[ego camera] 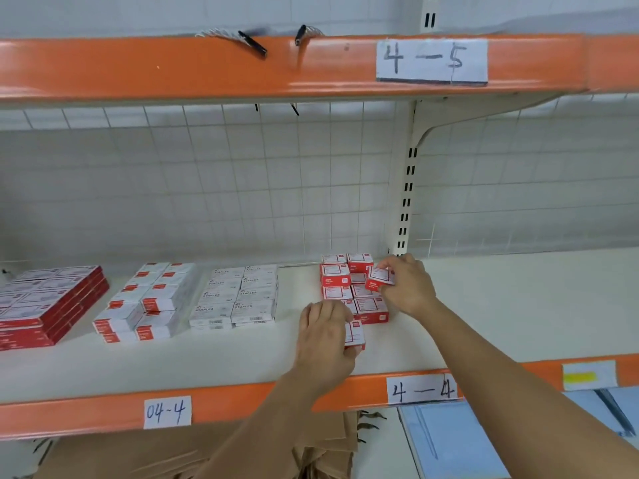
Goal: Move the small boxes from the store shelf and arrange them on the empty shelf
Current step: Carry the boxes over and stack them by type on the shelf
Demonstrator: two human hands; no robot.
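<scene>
While the left hand grips one small box, the right hand pinches another.

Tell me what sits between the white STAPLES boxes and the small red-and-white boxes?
Only bare shelf separates white STAPLES boxes from small red-and-white boxes, head view.

Glossy orange-painted metal on the shelf edge, matt white on the shelf board. Small boxes are smooth printed cardboard (slight sheen). Paper labels look matt; brown kraft paper bags below look dull and creased.
</scene>
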